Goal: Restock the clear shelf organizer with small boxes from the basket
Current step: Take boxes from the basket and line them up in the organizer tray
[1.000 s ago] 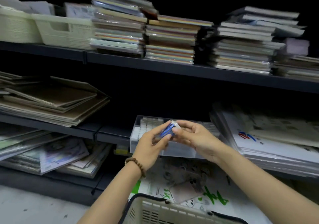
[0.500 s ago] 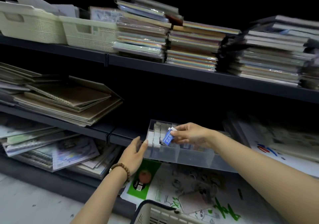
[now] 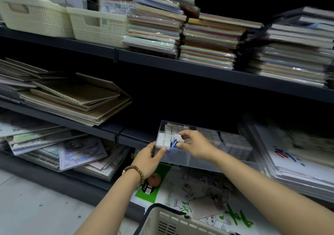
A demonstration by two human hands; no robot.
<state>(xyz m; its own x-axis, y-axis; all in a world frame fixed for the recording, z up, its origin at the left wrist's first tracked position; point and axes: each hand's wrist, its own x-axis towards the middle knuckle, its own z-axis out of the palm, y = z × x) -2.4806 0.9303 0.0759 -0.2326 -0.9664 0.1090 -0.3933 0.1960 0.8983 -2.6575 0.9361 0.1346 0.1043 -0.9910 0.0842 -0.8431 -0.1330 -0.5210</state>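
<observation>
On the far left of the middle shelf (image 3: pixel 101 129) lies a slanted pile of brown spiral notebooks (image 3: pixel 75 99), well apart from the work. Right of them the left hand (image 3: pixel 150 159), a bead bracelet (image 3: pixel 134 172) on its wrist, grips the front left corner of the clear shelf organizer (image 3: pixel 182 159), thumb pressed on the front wall and the other fingers curled round the left end wall. The organizer sits at the shelf's front edge with its long axis running left to right along that edge. Its leftmost compartment is packed with white small boxes (image 3: pixel 167 136) standing on end in rows that run front to back. Just right of those rows, near the compartment's front, the right hand (image 3: pixel 197 147) pinches a blue-and-white small box (image 3: pixel 174 143) between thumb and fingertips. This box is turned edgewise and stands steeply, its long axis close to upright, lower end down among the rows and upper end leaning slightly right toward the fingers. Further compartments to the right hold more pale boxes, blurred. At the bottom edge of the view, below both forearms, is the rim of the cream basket (image 3: pixel 162 222); its contents cannot be seen.
</observation>
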